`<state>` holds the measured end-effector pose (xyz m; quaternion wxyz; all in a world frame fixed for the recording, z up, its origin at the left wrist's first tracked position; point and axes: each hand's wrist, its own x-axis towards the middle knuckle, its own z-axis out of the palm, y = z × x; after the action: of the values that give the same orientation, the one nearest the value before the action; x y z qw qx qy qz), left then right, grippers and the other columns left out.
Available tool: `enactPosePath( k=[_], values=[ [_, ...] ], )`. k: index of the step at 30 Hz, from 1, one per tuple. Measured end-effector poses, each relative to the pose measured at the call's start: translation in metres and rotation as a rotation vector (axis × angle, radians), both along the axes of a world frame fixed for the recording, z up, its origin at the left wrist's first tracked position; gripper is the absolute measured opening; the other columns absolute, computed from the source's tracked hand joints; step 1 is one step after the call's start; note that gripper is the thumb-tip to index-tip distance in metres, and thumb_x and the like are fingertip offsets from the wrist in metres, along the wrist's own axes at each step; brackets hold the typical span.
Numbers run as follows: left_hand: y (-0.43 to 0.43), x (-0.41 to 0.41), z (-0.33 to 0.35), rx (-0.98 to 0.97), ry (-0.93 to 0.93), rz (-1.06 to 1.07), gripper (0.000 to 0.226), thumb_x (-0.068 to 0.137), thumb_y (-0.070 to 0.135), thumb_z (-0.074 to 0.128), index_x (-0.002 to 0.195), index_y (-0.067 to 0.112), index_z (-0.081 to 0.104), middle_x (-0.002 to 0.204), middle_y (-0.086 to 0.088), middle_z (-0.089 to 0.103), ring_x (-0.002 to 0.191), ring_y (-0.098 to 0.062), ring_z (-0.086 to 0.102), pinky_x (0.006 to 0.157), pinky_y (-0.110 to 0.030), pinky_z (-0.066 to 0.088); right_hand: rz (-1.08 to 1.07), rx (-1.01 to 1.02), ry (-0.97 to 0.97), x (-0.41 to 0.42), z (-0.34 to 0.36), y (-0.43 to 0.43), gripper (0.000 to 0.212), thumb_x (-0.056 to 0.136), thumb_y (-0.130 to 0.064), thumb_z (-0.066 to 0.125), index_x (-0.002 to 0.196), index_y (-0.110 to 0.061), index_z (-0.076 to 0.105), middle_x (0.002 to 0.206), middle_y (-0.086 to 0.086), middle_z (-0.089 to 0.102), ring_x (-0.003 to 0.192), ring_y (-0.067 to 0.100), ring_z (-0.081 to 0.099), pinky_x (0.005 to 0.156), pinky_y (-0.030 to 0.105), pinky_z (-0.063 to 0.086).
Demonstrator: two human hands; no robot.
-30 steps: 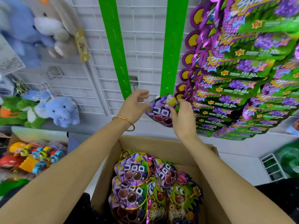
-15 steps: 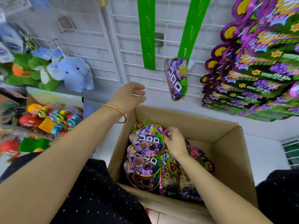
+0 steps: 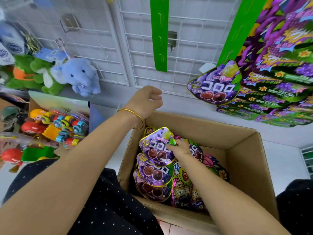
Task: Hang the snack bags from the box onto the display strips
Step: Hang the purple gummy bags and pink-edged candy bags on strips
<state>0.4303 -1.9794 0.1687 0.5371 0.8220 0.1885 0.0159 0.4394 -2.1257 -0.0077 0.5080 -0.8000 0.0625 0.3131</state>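
left grip loosely curled, holds nothing, above box left rim | 2 strips: left strip, right strip, grid open between | 3 purple bags stacked along box's left wall | right grip fingers on top bag, hold unclear | 1 hung bag at right strip's end | box's right side roomy

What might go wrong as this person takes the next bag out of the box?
Two likely slips. The right hand touches only a corner of the top purple bag, which overlaps the bags under it, so lifting may drag those along or the grip may slip. The hung bag sits tilted at the low end of the right green strip; a bump while hanging the next could knock it down.
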Motion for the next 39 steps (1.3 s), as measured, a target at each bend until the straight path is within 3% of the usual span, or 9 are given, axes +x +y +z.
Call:
enactPosePath(
  k=[3, 7, 13, 17, 20, 22, 27, 32, 39],
  values=[
    [-0.003, 0.003, -0.007, 0.050, 0.038, -0.038, 0.035, 0.085, 0.005, 0.059, 0.119, 0.006, 0.054, 0.122, -0.013, 0.058, 0.094, -0.016, 0.053, 0.082, -0.025, 0.046, -0.026, 0.133, -0.110, 0.005, 0.019, -0.027, 0.009, 0.083, -0.003, 0.064, 0.080, -0.007, 0.057, 0.081, 0.012, 0.057, 0.079, 0.020, 0.052, 0.065, 0.031, 0.039],
    [-0.024, 0.004, -0.015, 0.233, 0.021, -0.214, 0.046, 0.082, 0.012, 0.066, 0.124, 0.004, 0.050, 0.121, -0.007, 0.055, 0.107, -0.017, 0.051, 0.087, -0.015, 0.035, 0.051, 0.234, -0.289, 0.025, 0.078, -0.066, 0.007, 0.084, -0.003, 0.064, 0.083, -0.006, 0.057, 0.083, 0.010, 0.057, 0.074, 0.014, 0.054, 0.068, 0.028, 0.043],
    [-0.057, 0.018, -0.008, 0.197, -0.136, -0.235, 0.012, 0.083, 0.006, 0.063, 0.087, -0.005, 0.060, 0.062, 0.005, 0.045, 0.058, -0.005, 0.039, 0.058, -0.025, 0.033, 0.130, 0.352, -0.404, 0.044, 0.154, -0.086, 0.020, 0.088, -0.009, 0.059, 0.108, -0.004, 0.059, 0.101, 0.002, 0.065, 0.090, 0.006, 0.061, 0.081, 0.022, 0.049],
    [-0.074, 0.028, 0.015, 0.178, -0.204, -0.271, 0.006, 0.085, 0.008, 0.061, 0.086, 0.002, 0.062, 0.069, -0.002, 0.053, 0.062, -0.006, 0.049, 0.058, -0.013, 0.037, 0.091, 0.269, -0.555, 0.050, 0.181, -0.099, 0.015, 0.092, -0.012, 0.055, 0.090, 0.001, 0.063, 0.090, 0.021, 0.065, 0.082, 0.024, 0.062, 0.076, 0.039, 0.049],
    [-0.073, 0.052, 0.048, 0.064, -0.411, 0.055, 0.017, 0.083, 0.006, 0.064, 0.099, 0.003, 0.059, 0.081, 0.001, 0.057, 0.068, -0.002, 0.055, 0.068, -0.015, 0.046, 0.062, 0.232, -0.627, 0.056, 0.190, -0.108, 0.021, 0.092, -0.016, 0.055, 0.091, 0.003, 0.062, 0.094, 0.028, 0.061, 0.088, 0.040, 0.057, 0.074, 0.040, 0.044],
    [-0.072, 0.072, 0.069, 0.072, -0.517, 0.163, 0.028, 0.082, 0.006, 0.064, 0.108, -0.001, 0.055, 0.096, -0.004, 0.056, 0.082, -0.014, 0.055, 0.078, -0.024, 0.047, 0.067, 0.221, -0.652, 0.061, 0.197, -0.112, 0.024, 0.093, -0.018, 0.054, 0.090, 0.005, 0.061, 0.089, 0.028, 0.060, 0.081, 0.040, 0.055, 0.072, 0.038, 0.042],
    [-0.082, 0.106, 0.096, 0.040, -0.513, 0.096, 0.037, 0.084, 0.012, 0.063, 0.115, -0.005, 0.050, 0.087, -0.004, 0.053, 0.073, -0.006, 0.050, 0.062, -0.002, 0.041, 0.047, 0.243, -0.719, 0.072, 0.219, -0.104, 0.024, 0.093, -0.017, 0.054, 0.087, 0.003, 0.065, 0.082, 0.013, 0.062, 0.075, 0.015, 0.054, 0.072, 0.030, 0.042],
    [-0.085, 0.118, 0.105, 0.058, -0.456, 0.017, 0.016, 0.088, 0.022, 0.060, 0.080, 0.008, 0.059, 0.063, 0.004, 0.048, 0.059, -0.007, 0.044, 0.052, -0.012, 0.036, -0.084, 0.247, -0.816, 0.088, 0.235, -0.084, 0.016, 0.090, -0.020, 0.058, 0.082, -0.006, 0.059, 0.078, 0.013, 0.063, 0.073, 0.025, 0.056, 0.071, 0.037, 0.043],
    [-0.091, 0.115, 0.114, 0.223, -0.370, -0.097, 0.043, 0.093, 0.025, 0.050, 0.054, 0.015, 0.033, 0.056, -0.003, 0.029, 0.054, -0.013, 0.028, 0.046, -0.018, 0.023, -0.179, 0.130, -0.908, 0.107, 0.256, -0.065, 0.034, 0.092, -0.023, 0.055, 0.062, -0.023, 0.039, 0.059, -0.006, 0.038, 0.056, 0.012, 0.034, 0.060, 0.031, 0.028]
  ],
)
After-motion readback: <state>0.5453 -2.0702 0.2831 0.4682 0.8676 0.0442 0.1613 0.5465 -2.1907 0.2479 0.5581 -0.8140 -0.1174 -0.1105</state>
